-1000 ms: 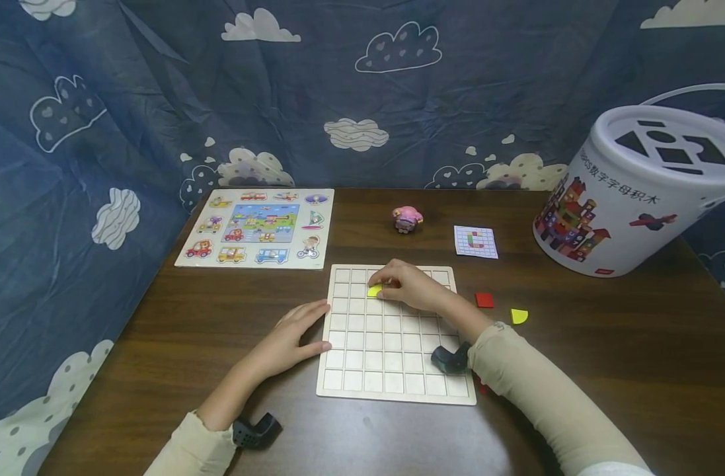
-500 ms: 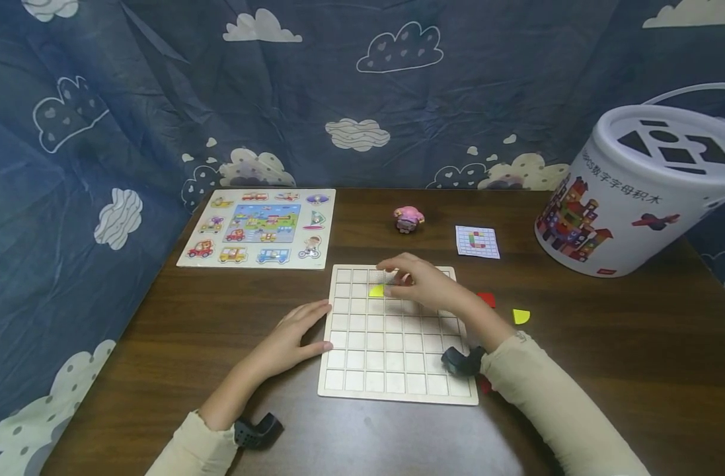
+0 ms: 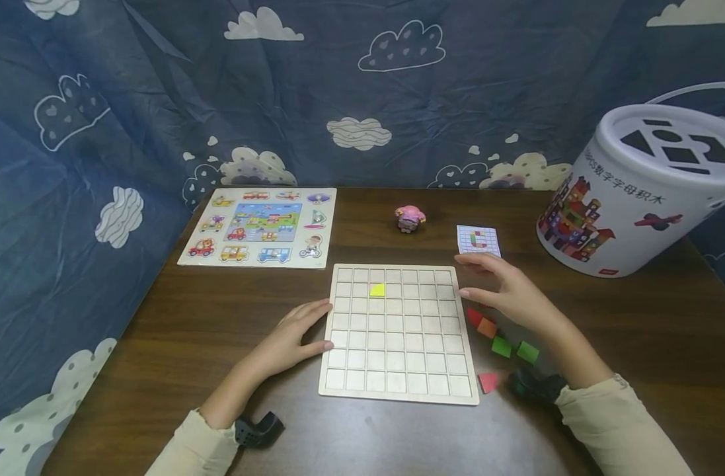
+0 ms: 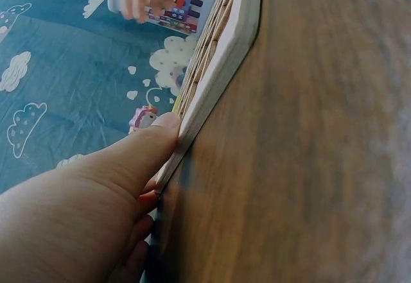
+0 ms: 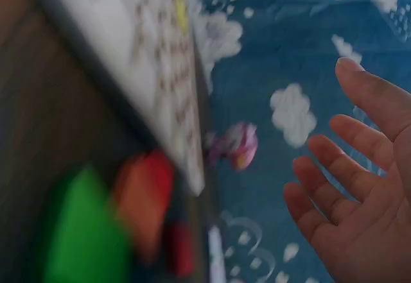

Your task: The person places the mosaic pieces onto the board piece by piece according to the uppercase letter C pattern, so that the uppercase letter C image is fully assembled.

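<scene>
A pale wooden grid board (image 3: 398, 344) lies flat in the middle of the table, and a yellow quarter-round piece (image 3: 377, 290) sits in one of its upper squares. At its left edge rests my left hand (image 3: 289, 336), thumb and fingertips against the rim; the left wrist view shows the thumb (image 4: 138, 148) along the board's side. My right hand (image 3: 519, 294) is off the board's right edge with relaxed, spread fingers and nothing in them. Below it lie a red piece (image 3: 474, 317), an orange square (image 3: 487, 328), two green pieces (image 3: 501, 347) and a pinkish-red triangle (image 3: 488, 382).
A small grid card (image 3: 478, 238) with a coloured pattern lies behind the right hand. Farther back stands a pink toy figure (image 3: 410, 218). A vehicle puzzle board (image 3: 213, 228) is at the back left, a large white bucket (image 3: 624, 198) at the back right.
My right hand has let go of the yellow piece, leaving it on the board, and moved right past the edge. Pieces formerly under the arm now show. The left hand stays put.
</scene>
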A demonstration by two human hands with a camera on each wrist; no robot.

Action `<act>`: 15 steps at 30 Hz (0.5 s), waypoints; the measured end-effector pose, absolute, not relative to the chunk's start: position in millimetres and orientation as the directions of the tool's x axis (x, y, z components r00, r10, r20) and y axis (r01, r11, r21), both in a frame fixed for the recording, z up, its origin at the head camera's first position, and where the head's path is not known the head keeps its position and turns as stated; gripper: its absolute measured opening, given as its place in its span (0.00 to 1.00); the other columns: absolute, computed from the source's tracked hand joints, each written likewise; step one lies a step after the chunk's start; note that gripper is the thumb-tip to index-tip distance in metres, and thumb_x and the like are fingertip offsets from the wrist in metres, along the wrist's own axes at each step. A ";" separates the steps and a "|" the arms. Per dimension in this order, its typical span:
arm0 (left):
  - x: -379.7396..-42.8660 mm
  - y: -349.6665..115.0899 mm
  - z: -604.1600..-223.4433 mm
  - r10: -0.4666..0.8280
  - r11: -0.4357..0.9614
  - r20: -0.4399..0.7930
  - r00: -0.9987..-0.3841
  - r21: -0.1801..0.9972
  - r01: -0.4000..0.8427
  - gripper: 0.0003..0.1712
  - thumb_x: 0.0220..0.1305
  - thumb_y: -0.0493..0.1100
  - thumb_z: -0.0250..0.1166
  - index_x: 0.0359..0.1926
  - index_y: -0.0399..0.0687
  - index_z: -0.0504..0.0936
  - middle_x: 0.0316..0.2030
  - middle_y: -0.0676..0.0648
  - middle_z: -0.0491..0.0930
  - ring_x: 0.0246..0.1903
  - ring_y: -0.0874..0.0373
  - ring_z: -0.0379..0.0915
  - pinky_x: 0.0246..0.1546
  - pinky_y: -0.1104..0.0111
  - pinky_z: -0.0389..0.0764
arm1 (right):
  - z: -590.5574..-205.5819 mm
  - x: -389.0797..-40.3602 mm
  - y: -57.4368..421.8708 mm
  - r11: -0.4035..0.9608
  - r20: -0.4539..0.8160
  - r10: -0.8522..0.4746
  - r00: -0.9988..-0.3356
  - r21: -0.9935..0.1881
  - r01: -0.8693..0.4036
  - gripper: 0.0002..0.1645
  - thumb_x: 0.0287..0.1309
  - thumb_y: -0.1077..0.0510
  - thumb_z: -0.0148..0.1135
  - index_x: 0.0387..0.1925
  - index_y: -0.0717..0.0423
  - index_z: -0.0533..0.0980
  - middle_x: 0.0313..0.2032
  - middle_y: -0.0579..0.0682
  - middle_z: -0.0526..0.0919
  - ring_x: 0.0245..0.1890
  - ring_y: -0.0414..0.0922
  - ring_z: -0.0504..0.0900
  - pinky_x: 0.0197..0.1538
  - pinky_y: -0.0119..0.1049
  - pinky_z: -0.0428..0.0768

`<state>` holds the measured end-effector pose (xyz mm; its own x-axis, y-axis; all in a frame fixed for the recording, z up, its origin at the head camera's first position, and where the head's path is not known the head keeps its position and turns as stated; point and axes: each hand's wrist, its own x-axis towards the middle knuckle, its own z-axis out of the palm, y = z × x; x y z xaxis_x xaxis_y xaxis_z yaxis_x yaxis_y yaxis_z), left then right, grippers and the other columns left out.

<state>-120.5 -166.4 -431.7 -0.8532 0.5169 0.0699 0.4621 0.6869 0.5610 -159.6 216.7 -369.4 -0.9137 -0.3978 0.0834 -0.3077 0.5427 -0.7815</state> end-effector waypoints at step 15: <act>-121.1 -167.1 -433.2 0.515 0.692 0.064 -0.855 0.558 0.459 0.39 0.56 0.58 0.61 0.65 0.46 0.62 0.63 0.46 0.59 0.62 0.49 0.51 0.58 0.52 0.55 | -418.7 -162.6 265.6 0.686 -0.025 -0.370 -0.929 -0.682 -0.254 0.25 0.52 0.55 0.64 0.51 0.62 0.72 0.52 0.61 0.70 0.53 0.58 0.65 0.54 0.58 0.61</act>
<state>-121.1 -167.1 -433.2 -0.8548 0.5150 0.0639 0.4586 0.6919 0.5577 -162.6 265.6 -418.7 -0.9288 -0.3697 -0.0254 -0.2544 0.6857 -0.6820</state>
